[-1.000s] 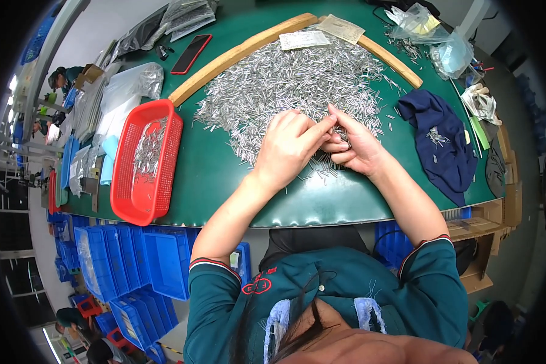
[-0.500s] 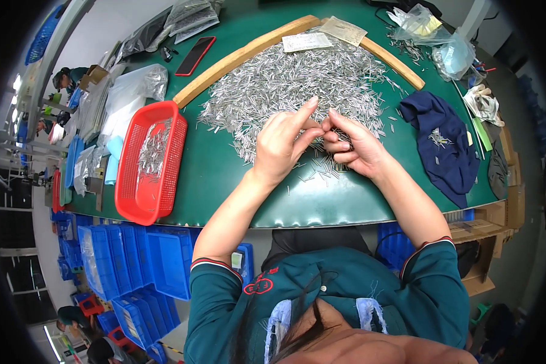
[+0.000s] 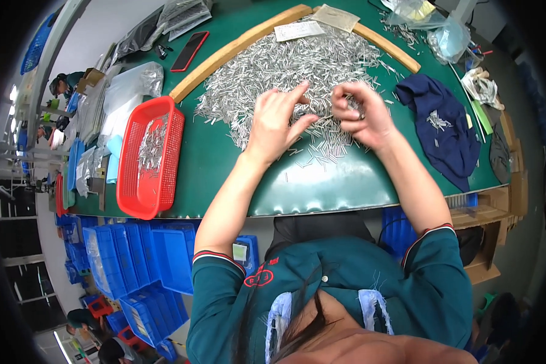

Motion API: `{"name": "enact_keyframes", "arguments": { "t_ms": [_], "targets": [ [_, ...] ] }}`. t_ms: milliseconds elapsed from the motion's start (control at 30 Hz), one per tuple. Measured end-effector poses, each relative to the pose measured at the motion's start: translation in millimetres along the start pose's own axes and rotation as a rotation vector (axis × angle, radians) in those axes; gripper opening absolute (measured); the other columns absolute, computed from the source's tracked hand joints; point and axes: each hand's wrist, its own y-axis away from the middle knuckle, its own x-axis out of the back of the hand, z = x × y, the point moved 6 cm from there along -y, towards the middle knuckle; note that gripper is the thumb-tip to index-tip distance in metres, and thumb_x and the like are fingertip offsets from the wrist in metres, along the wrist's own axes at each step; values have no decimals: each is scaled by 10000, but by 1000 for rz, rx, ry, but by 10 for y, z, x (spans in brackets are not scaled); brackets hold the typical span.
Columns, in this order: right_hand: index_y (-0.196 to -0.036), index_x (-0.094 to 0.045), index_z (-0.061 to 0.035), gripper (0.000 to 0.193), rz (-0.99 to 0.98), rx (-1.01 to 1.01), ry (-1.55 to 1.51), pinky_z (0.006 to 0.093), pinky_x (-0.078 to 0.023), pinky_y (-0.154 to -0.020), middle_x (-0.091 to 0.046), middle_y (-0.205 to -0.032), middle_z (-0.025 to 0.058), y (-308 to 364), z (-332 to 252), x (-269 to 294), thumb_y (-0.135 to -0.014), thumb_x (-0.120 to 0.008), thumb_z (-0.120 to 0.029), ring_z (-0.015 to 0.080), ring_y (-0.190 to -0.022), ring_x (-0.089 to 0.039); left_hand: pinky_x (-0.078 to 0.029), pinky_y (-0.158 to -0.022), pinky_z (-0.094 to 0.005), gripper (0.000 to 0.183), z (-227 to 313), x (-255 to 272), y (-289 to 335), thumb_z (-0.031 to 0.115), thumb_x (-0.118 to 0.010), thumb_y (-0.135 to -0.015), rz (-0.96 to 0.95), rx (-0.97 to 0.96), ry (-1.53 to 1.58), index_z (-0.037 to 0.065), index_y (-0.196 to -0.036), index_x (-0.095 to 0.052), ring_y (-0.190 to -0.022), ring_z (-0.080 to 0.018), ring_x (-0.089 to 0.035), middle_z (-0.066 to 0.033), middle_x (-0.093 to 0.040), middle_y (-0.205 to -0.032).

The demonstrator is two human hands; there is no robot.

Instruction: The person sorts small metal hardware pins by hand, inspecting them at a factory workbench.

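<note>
A broad heap of small silvery metal pins (image 3: pixel 267 67) covers the middle of the green table (image 3: pixel 224 176). My left hand (image 3: pixel 270 127) is over the heap's near left part, thumb and forefinger spread apart with a gap between them. Across from it, my right hand (image 3: pixel 370 118) is raised with curled fingers, slightly blurred. Several pins show in its palm, behind the bent fingers. The two hands are apart. Loose pins (image 3: pixel 324 148) lie scattered between my wrists. A red perforated basket (image 3: pixel 171 164) to the left has a small pile of pins in it.
Wooden strips (image 3: pixel 236 45) border the heap's far side, with paper slips (image 3: pixel 299 30) at their corner. A phone (image 3: pixel 190 51) lies at the far left. To the right is a dark blue cloth (image 3: pixel 443 145) with pins on it. Blue bins (image 3: pixel 173 258) stand below the table edge.
My hands have moved apart from where their fingertips met. The left thumb and forefinger have spread, and the right hand has shifted right with its fingers curled. The view has tilted slightly.
</note>
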Motion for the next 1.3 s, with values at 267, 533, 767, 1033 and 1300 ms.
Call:
{"name": "enact_keyframes", "arguments": {
  "t_ms": [267,533,767,1033,1300],
  "targets": [
    [-666,-429,-126,365,-23,97,-551,171,-180,-323,-323,-574,-48,-23,-413,345,-901,-467,-403,41,-433,-283,-350,-883,-376,211,298,-198,1,253,-637,-762,-318,-259,-35,164,-953,-649,-970,-196,-521,-4,-596,-911],
    [-650,-439,-139,365,30,253,-586,185,-183,-331,-332,-568,-49,24,-587,493,-907,-453,-398,50,-429,-292,-350,-744,-375,404,753,-554,-230,460,-664,-662,-402,-83,-225,63,-708,-606,-791,-229,-518,-73,-547,-756],
    [-700,-410,-140,343,102,229,-594,182,-165,-318,-310,-557,-49,-55,-516,503,-908,-446,-410,46,-422,-274,-361,-723,-379,435,877,-770,-276,431,-664,-659,-474,-27,-500,7,-739,-610,-794,-241,-545,-119,-568,-766],
    [-733,-411,-136,338,182,215,-527,180,-166,-316,-325,-565,-44,-129,-429,551,-911,-430,-423,45,-431,-286,-399,-701,-396,288,925,-878,-329,332,-657,-685,-648,-114,-563,48,-682,-611,-716,-231,-605,-92,-611,-716],
    [-736,-416,-124,327,182,210,-577,182,-182,-338,-339,-589,-41,-136,-438,584,-913,-439,-398,48,-444,-293,-392,-714,-343,232,915,-782,-196,311,-656,-718,-583,-155,-524,131,-864,-632,-815,-180,-576,-13,-598,-807]
  ]
}}
